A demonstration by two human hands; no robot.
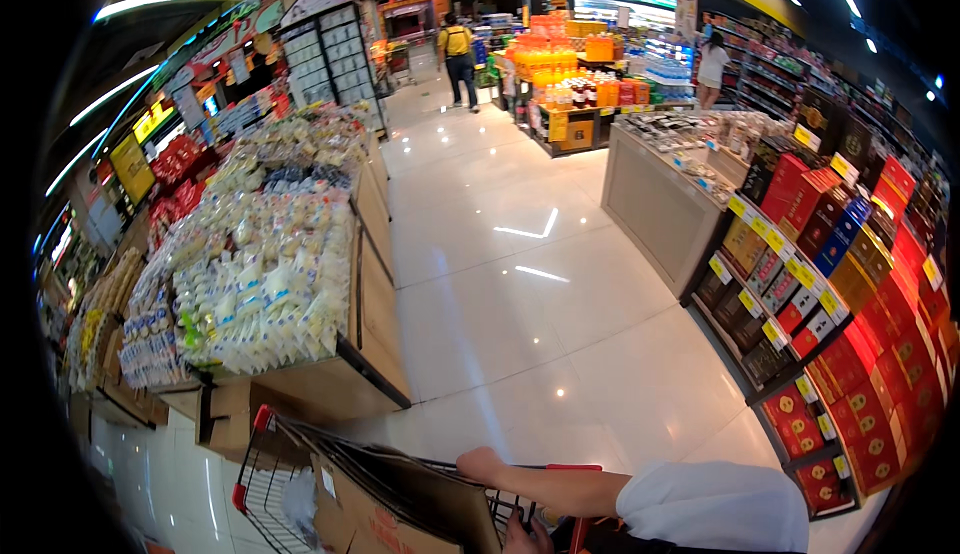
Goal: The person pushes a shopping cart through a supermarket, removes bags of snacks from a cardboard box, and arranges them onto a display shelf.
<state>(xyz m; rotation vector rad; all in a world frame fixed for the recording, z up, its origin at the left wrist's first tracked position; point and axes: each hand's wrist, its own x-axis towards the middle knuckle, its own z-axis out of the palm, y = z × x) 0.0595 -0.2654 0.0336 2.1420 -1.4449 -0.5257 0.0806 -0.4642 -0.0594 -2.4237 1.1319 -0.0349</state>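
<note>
A wire shopping cart [259,471] with red corner caps stands at the bottom of the view. Flattened cardboard boxes [390,494] fill much of it, some bearing red print, and a clear plastic bag [300,498] lies at its left end. From the lower right, my right arm in a white sleeve reaches across; my right hand [480,465] is closed on the cart's far rim beside the cardboard. Lower down, my left hand [527,534] is by the cardboard's edge and the cart's wires. It is cut off by the frame, so its grip is unclear.
Left stands a display table [379,321] heaped with bagged foods [277,284], a cardboard box [229,415] beneath. Shelves of boxed goods [810,269] and a counter [660,209] line the right. Bottled drinks [559,66] are stacked ahead. Two people [456,51] [711,66] stand farther off on the tiled floor [495,254].
</note>
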